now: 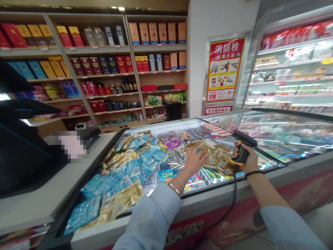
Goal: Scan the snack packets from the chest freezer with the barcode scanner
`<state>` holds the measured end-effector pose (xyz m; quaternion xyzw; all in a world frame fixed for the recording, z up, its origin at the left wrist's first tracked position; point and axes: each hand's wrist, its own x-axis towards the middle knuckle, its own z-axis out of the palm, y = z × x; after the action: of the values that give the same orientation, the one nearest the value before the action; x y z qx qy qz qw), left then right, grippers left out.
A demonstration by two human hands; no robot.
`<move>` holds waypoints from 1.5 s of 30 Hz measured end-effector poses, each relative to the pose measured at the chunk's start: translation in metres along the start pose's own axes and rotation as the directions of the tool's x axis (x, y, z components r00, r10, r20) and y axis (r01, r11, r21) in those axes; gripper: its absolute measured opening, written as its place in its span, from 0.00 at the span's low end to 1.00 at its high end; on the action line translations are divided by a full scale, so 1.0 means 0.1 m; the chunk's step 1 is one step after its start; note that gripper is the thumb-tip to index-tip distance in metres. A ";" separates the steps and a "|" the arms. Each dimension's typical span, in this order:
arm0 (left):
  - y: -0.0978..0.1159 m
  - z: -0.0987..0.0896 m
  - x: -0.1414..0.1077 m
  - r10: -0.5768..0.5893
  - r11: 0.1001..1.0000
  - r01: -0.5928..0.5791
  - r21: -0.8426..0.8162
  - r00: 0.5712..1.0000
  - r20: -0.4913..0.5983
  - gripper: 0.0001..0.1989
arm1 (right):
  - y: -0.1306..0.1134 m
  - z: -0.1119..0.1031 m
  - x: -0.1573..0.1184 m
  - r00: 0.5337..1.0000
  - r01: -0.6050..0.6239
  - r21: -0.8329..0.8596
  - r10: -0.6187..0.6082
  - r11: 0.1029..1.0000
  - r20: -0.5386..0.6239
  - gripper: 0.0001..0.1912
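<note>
- The chest freezer (208,199) has packets spread over its glass top, probably because that flat surface serves as a handy worktop
- Over the freezer's near edge, the right hand (249,159) is wrapped around the handle of a black-and-yellow scanner (241,154), head uppermost, a grip that seems meant to keep the head free
- The scanner's cable (230,208) hangs down the freezer's front, likely so that it stays off the packets
- Over the middle of the freezer top, the left hand (195,161) is palm down with fingers loosely bent and spread (whether they pinch anything underneath, I cannot tell)
- Gold packets (221,156) lie on the freezer between the hands, some with code-like patches upward, which would leave those readable
- Blue packets (111,182) lie bunched toward the freezer's left end, perhaps grouped by kind
</note>
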<state>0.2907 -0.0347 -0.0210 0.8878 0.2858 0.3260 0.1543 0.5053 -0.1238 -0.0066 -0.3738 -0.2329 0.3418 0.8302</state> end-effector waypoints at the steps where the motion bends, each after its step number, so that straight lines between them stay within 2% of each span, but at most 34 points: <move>1: 0.00 0.01 0.00 0.005 1.000 -0.005 -0.010 1.000 -0.004 0.17 | 0.00 0.00 0.00 1.000 0.005 -0.008 -0.005 1.000 -0.011 0.08; 7: 0.08 0.00 0.00 0.041 0.998 -0.043 -0.049 0.998 -0.041 0.18 | -0.02 0.04 -0.03 0.999 0.017 -0.031 -0.018 0.999 -0.041 0.09; 11: 0.07 -0.04 0.00 -0.002 0.996 -0.004 -0.089 0.998 -0.069 0.18 | -0.04 0.07 -0.03 0.998 0.016 -0.002 -0.016 1.000 -0.064 0.08; 17: 0.01 -0.13 0.09 -0.058 0.993 0.042 -0.113 0.988 -0.142 0.17 | -0.07 0.03 -0.08 0.998 0.063 0.009 -0.063 0.998 -0.001 0.09; 19: 0.04 -0.28 0.13 -0.077 0.988 0.046 -0.146 0.975 -0.208 0.17 | -0.07 0.08 -0.14 0.996 0.078 0.012 -0.079 0.997 0.029 0.10; 21: 0.09 -0.51 0.14 -0.098 0.980 0.042 -0.195 0.952 -0.288 0.18 | -0.08 0.19 -0.23 0.995 0.076 0.004 -0.077 0.997 0.061 0.09; 23: 0.13 -0.83 0.13 -0.121 0.973 0.038 -0.230 0.924 -0.363 0.19 | -0.09 0.38 -0.33 0.992 0.058 -0.022 -0.055 0.998 0.111 0.09; 26: 0.08 -1.39 0.08 -0.146 0.967 0.032 -0.251 0.881 -0.450 0.17 | -0.07 0.77 -0.46 0.973 0.028 -0.049 -0.016 0.998 0.231 0.09; 28: -0.03 -1.77 0.02 -0.146 0.964 0.011 -0.266 0.856 -0.496 0.15 | -0.03 1.08 -0.53 0.949 0.007 -0.039 0.005 0.999 0.316 0.09; 31: -0.33 -2.29 -0.15 -0.185 0.947 0.002 -0.320 0.821 -0.541 0.11 | 0.08 1.52 -0.64 0.902 -0.019 -0.005 0.019 1.000 0.432 0.09; 34: -0.73 -2.69 -0.45 -0.343 0.901 0.103 -0.421 0.762 -0.549 0.07 | 0.24 1.87 -0.77 0.851 -0.044 0.034 0.020 0.998 0.525 0.12; 36: -1.02 -2.87 -0.69 -0.446 0.866 0.194 -0.462 0.716 -0.536 0.07 | 0.37 2.04 -0.86 0.820 -0.075 0.048 0.035 0.996 0.572 0.13; 38: -1.29 -2.98 -0.92 -0.502 0.847 0.274 -0.456 0.696 -0.514 0.10 | 0.52 2.19 -0.94 0.789 -0.118 0.055 0.060 0.992 0.611 0.12; 40: -1.52 -3.02 -1.09 -0.517 0.847 0.340 -0.409 0.704 -0.487 0.13 | 0.69 2.33 -1.00 0.760 -0.161 0.052 0.090 0.986 0.644 0.12; 43: -1.76 -2.95 -1.23 -0.512 0.859 0.437 -0.267 0.719 -0.471 0.14 | 0.99 2.51 -1.08 0.728 -0.208 0.010 0.148 0.978 0.669 0.13; 45: -1.87 -2.85 -1.26 -0.515 0.849 0.502 -0.166 0.713 -0.476 0.13 | 1.19 2.59 -1.11 0.718 -0.234 -0.031 0.194 0.972 0.669 0.14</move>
<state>-0.0541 0.0611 0.0418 0.6563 0.5447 0.4941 0.1686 0.2193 -0.0282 0.0447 -0.2277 -0.4597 0.5527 0.6568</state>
